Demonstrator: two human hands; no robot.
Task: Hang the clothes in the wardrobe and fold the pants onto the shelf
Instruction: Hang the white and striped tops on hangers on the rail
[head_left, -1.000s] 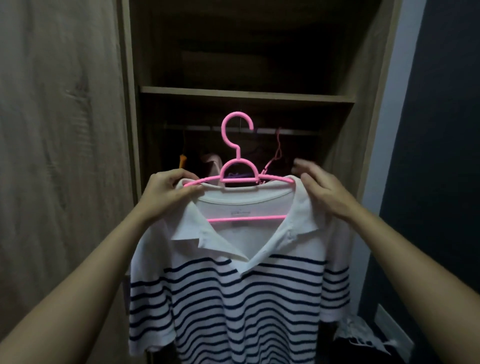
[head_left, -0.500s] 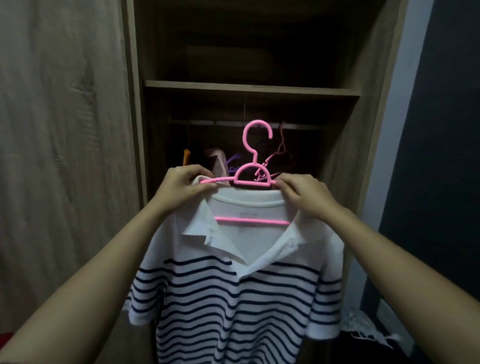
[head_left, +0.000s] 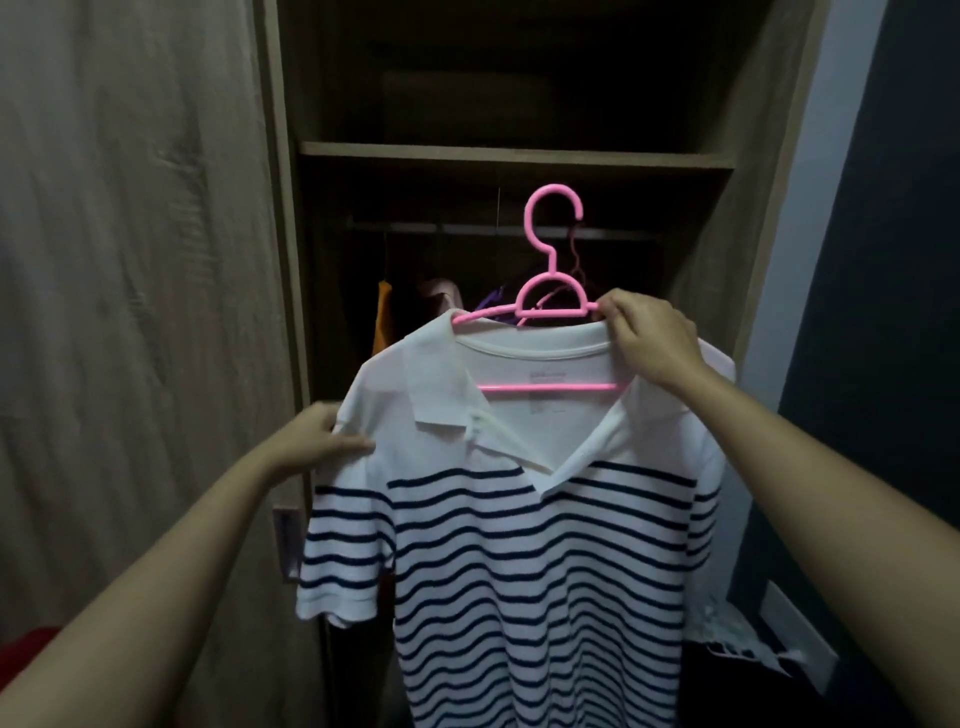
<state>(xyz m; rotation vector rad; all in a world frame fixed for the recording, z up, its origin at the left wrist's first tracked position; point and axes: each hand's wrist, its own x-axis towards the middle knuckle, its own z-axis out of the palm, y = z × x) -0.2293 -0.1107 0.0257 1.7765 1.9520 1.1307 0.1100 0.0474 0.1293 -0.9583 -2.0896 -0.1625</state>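
Left arm: the bare left forearm (head_left: 156, 597) enters from the 8 o'clock corner and runs up toward between 1 and 2 o'clock, nearly straight.
Left hand: the left hand (head_left: 319, 441) sits at 8 o'clock of the view's centre. Its thumb (head_left: 353, 446) lies flat on the front of the shirt (head_left: 519, 545) and pinches the shoulder fabric. The other fingers are hidden behind the cloth.
Right arm: the bare right forearm (head_left: 831, 493) enters from the 4 o'clock edge and points toward 10 o'clock.
Right hand: the right hand (head_left: 652, 343) is at 3 o'clock of centre, its back to the camera. Its fingers (head_left: 618, 312) are curled over the hanger (head_left: 550, 306), gripping it.
Spacing: the hands are well apart, the right one higher.
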